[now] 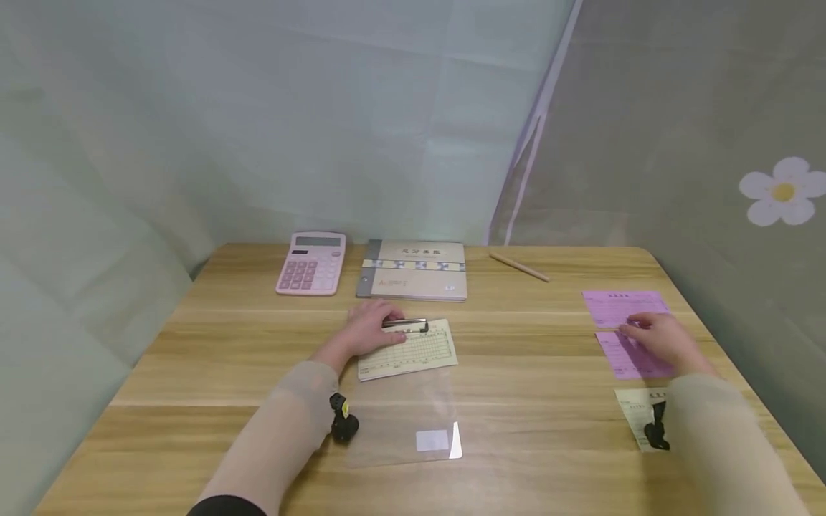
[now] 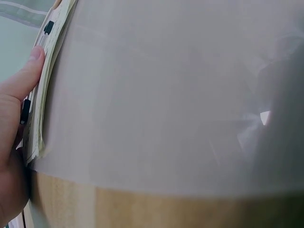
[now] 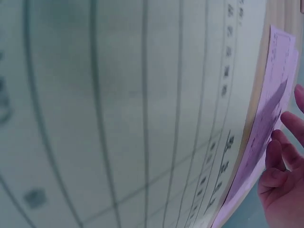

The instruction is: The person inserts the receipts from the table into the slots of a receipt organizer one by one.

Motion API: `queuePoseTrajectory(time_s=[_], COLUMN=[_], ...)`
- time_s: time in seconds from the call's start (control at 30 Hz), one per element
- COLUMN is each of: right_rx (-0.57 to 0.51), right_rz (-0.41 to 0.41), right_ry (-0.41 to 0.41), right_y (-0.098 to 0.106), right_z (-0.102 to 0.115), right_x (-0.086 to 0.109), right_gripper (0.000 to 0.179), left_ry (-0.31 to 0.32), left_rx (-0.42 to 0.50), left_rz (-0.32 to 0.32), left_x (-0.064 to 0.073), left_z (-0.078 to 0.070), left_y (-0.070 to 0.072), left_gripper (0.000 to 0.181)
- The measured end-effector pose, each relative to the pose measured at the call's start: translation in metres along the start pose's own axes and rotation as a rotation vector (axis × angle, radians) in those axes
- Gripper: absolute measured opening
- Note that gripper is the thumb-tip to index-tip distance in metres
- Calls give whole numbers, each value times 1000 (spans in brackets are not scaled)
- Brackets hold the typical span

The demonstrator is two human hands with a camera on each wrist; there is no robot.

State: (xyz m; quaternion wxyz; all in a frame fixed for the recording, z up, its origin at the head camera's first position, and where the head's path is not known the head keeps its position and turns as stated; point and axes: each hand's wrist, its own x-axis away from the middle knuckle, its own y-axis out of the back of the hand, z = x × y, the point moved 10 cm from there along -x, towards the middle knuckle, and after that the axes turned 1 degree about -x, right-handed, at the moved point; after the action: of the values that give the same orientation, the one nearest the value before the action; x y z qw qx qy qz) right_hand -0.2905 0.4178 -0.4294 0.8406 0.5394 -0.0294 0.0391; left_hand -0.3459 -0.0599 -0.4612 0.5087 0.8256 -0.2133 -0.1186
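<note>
A clear clipboard (image 1: 400, 416) lies on the table, a stack of cream printed forms (image 1: 416, 351) under its metal clip (image 1: 413, 324). My left hand (image 1: 371, 330) holds the clipboard at its top left; in the left wrist view the thumb (image 2: 34, 64) presses beside the clip, while the other fingers are mostly hidden. On the right, my right hand (image 1: 661, 340) is over the lower purple slip (image 1: 622, 358), fingertips near its top edge. Its fingers are loosely bent in the right wrist view. Just above lies another purple slip (image 1: 619, 304).
A cream slip (image 1: 635, 412) is partly under the right sleeve, below the purple ones. Along the back stand a pink calculator (image 1: 312, 265), a ledger book (image 1: 416, 271) and a light wooden-coloured pen or pencil (image 1: 519, 267). Curtains (image 1: 361, 129) hang around the wooden table (image 1: 516, 430).
</note>
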Motion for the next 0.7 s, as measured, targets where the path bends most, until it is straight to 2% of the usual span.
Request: queuePoseTrajectory(time_s=[0.23,0.47,0.7], right_rx=[23,10,-3], right_rz=[38,84,120], right_ry=[71,214,302], right_y=[-8,-23,-48], right_z=[23,74,114], right_x=[-8,-11,1], right_gripper=[53,43,38], left_ry=[-1,-12,-12], left_rx=[8,16,11], left_rz=[1,-7,14], left_x=[-1,0,0], left_z=[0,-4,-4], left_y=[0,5,2], left_gripper=[47,47,46])
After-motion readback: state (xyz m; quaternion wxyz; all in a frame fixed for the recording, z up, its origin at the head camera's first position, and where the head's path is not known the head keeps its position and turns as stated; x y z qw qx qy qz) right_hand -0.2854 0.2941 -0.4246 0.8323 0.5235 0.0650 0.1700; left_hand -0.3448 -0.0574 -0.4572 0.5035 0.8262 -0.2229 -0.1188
